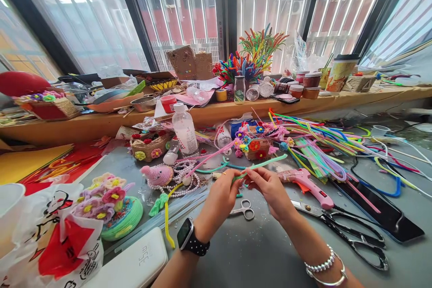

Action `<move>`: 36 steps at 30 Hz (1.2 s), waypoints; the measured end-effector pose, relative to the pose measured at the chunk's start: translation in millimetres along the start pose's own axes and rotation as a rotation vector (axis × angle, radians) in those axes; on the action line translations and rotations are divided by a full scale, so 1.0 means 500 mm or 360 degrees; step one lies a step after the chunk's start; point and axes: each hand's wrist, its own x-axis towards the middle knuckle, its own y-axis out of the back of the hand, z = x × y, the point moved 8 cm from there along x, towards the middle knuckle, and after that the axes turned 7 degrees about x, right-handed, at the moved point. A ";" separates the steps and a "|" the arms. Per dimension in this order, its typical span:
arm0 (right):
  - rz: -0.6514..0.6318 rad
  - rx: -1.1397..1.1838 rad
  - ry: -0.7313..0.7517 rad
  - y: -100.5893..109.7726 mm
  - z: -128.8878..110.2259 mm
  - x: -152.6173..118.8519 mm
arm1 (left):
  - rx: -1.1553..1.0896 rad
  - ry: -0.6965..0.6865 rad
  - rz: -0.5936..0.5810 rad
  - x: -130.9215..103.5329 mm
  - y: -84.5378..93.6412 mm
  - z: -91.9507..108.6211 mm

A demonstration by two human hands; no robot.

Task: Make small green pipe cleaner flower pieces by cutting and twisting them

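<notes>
Between both hands runs a light green pipe cleaner (275, 160), its free end sticking out to the upper right. My left hand (223, 195) pinches it on one side, fingers closed. The fingers of my right hand (270, 189) are closed on it close by, so the two hands nearly touch. Small silver scissors (245, 209) lie on the table just below and between the hands. A pink glue gun (308, 184) rests beyond my right hand, with large black-handled shears (347, 231) beside my right wrist.
Loose pipe cleaners (324, 139) spread across the right, partly over a black phone-like slab (381, 211). A bottle (185, 130), flower baskets (150, 146) and bead strings (189, 180) stand or lie ahead. At left are a green flower cake (124, 220), white power bank (141, 256) and plastic bag (50, 238).
</notes>
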 end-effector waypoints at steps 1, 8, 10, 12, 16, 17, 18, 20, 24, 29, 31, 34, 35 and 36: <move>0.0017 0.0009 0.0007 0.001 0.000 0.000 | -0.0041 0.0009 -0.0006 0.000 0.000 0.000; 0.0016 0.0074 0.0009 0.001 0.004 0.000 | -0.0020 0.0035 0.0007 -0.001 0.003 0.005; 0.0010 0.0064 0.0008 0.001 0.007 0.000 | 0.0086 0.0040 -0.0001 -0.002 0.004 0.007; 0.0034 0.0052 0.0004 0.003 0.010 0.001 | 0.0192 0.0049 -0.0010 -0.002 0.005 0.007; 0.0098 0.0052 -0.0009 0.008 0.014 0.002 | 0.0299 0.0042 0.0004 -0.004 0.006 0.006; 0.0109 0.0063 -0.0012 0.009 0.013 0.002 | 0.0311 0.0037 0.0010 -0.004 0.006 0.006; 0.0114 0.0081 -0.0013 0.010 0.012 0.001 | 0.0319 0.0032 0.0020 -0.004 0.007 0.006; 0.0112 0.0141 -0.0021 0.010 0.010 0.000 | 0.0322 0.0015 0.0036 -0.004 0.009 0.006; 0.0059 0.0334 -0.0104 0.004 0.012 -0.002 | 0.0306 -0.0034 0.0054 -0.004 0.014 0.013; 0.0081 0.0400 -0.0162 0.005 0.017 -0.001 | 0.0350 -0.0013 0.0057 -0.004 0.016 0.014; 0.0101 0.0379 -0.0129 0.008 0.014 0.000 | 0.0369 -0.0016 0.0038 -0.003 0.014 0.017; 0.0124 0.0356 -0.0097 0.013 0.011 0.002 | 0.0394 -0.0019 0.0026 -0.003 0.015 0.019; 0.0138 0.0345 -0.0085 0.015 0.009 0.002 | 0.0403 -0.0021 0.0026 -0.003 0.015 0.019; 0.0158 0.0329 -0.0068 0.018 0.006 0.003 | 0.0408 -0.0027 0.0026 -0.003 0.015 0.019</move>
